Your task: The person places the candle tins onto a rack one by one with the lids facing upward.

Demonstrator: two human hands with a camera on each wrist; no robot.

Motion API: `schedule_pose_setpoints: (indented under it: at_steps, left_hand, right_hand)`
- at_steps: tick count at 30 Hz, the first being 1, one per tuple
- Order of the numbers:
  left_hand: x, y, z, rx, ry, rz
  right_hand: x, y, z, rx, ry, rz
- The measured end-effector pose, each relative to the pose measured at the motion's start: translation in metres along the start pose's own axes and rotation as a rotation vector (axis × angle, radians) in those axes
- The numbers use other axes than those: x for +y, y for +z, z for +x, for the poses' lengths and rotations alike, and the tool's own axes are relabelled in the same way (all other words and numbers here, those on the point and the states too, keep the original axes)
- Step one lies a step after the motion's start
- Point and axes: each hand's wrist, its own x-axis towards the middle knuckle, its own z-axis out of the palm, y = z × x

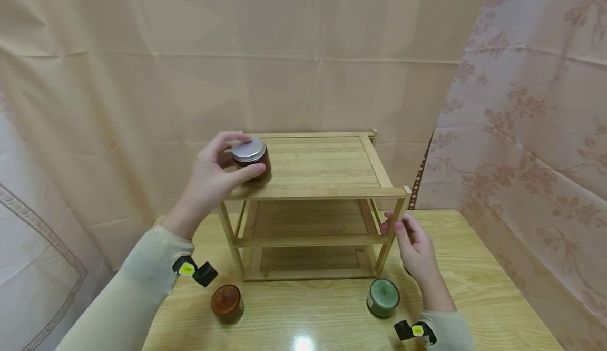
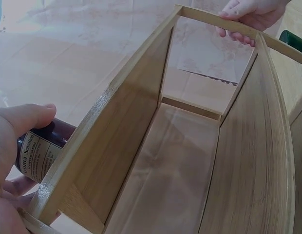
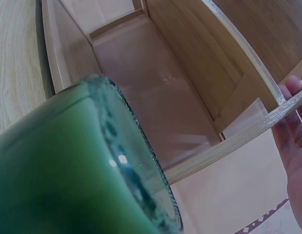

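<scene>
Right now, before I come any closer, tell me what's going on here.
A person's left hand grips a silver-lidded brown jar at the front left corner of the top shelf. Their right hand holds the wooden rack by its front right post. An amber jar and a green jar stand on the table in front of it, untouched.

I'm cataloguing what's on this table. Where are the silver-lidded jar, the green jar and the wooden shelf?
Silver-lidded jar (image 1: 251, 153): head view, on its metal lid.
Green jar (image 1: 383, 295): head view, on its top.
Wooden shelf (image 1: 320, 164): head view, on its top board.
</scene>
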Motion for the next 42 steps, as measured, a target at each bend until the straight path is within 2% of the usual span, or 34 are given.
schedule_pose_setpoints:
  at_steps: [7, 21, 42]
  left_hand:
    - [0.0006, 0.0006, 0.0, -0.05, -0.038, 0.003]
    - [0.0006, 0.0016, 0.0007, -0.14, -0.061, 0.038]
    - [-0.0015, -0.001, -0.0002, -0.161, -0.046, 0.081]
  right_hand:
    - [-0.0025, -0.0004, -0.0002, -0.001, 0.004, -0.002]
    - [-0.0016, -0.0015, -0.001, 0.008, 0.02, -0.014]
    - [-0.0018, 0.0001, -0.0002, 0.012, 0.007, -0.003]
